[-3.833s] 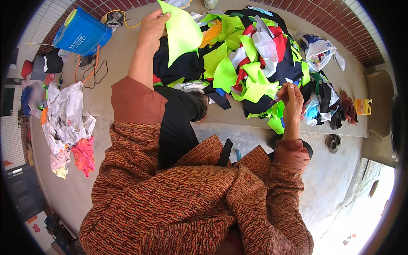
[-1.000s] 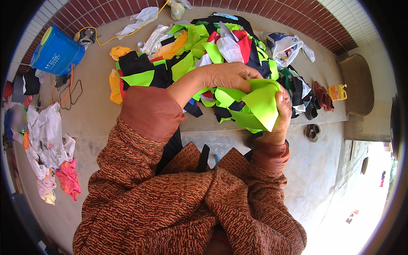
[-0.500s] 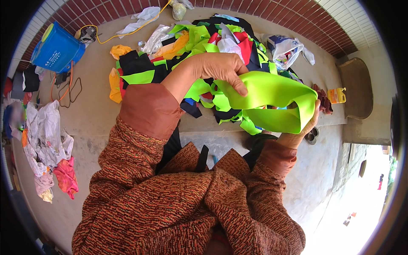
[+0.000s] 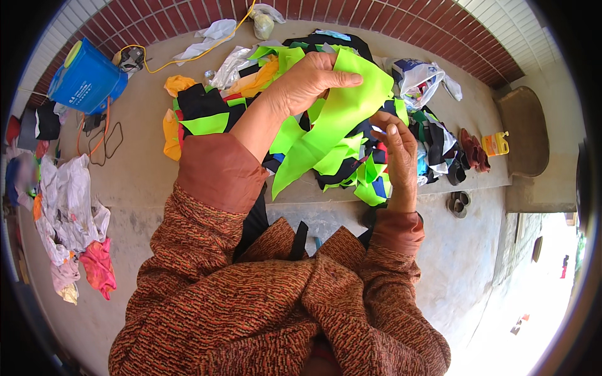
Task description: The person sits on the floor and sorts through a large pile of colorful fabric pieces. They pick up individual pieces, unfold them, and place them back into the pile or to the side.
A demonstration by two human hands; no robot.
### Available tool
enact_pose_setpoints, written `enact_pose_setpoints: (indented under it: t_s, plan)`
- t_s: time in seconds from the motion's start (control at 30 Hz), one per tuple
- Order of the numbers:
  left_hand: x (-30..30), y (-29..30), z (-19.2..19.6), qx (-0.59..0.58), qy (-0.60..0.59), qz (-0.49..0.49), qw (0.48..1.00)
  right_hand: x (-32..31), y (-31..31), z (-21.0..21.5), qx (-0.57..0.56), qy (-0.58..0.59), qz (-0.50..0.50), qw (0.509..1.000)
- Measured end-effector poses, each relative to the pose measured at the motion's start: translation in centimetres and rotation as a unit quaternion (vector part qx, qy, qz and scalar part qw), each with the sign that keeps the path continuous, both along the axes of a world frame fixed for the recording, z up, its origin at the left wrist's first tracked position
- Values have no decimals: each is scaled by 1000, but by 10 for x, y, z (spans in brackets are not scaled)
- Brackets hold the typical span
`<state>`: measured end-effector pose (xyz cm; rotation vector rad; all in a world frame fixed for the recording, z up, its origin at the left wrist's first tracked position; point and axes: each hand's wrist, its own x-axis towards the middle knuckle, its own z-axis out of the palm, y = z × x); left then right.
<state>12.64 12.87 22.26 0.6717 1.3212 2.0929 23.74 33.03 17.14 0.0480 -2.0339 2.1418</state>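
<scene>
My left hand (image 4: 310, 78) grips the top of a long bright green fabric strip (image 4: 332, 125) and holds it up over a heap of fabric scraps (image 4: 207, 113) in green, black, orange and red. The strip hangs down and to the left toward my body. My right hand (image 4: 398, 156) is raised beside the strip's right edge with fingers spread, touching the scraps under it and holding nothing.
A blue container (image 4: 84, 78) stands at the far left by an orange cord (image 4: 188, 56). White and pink rags (image 4: 69, 219) lie on the floor at left. Plastic bags (image 4: 417, 78), a yellow bottle (image 4: 495, 144) and sandals (image 4: 458, 203) sit to the right by a brick wall (image 4: 376, 25).
The green strip was stretched between both hands. Now my right hand has let go of it and my left hand has lifted it higher.
</scene>
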Motion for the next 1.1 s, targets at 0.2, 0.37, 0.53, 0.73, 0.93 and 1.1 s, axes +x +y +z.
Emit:
enact_pose_setpoints:
  t_s: [0.2, 0.37, 0.53, 0.73, 0.93, 1.1]
  plan:
    - [1, 4, -6, -64, 52, -29, 996, 3, -24, 3, -59, 9, 82, 995]
    - [2, 4, -8, -100, 96, 1, 990, 1, -31, -5, -66, 9, 52, 996]
    - [-1, 3, -5, -151, 119, 17, 981, -3, -27, -10, -56, 14, 15, 998]
    - [3, 6, -5, -161, 157, 7, 974, -8, -30, -7, -7, 93, -84, 992]
    - [13, 4, 2, -200, 193, -31, 960, -6, -26, -2, 6, 73, -56, 996]
    - [12, 4, -1, -185, 214, -36, 959, -3, -24, -7, -62, 28, 17, 998]
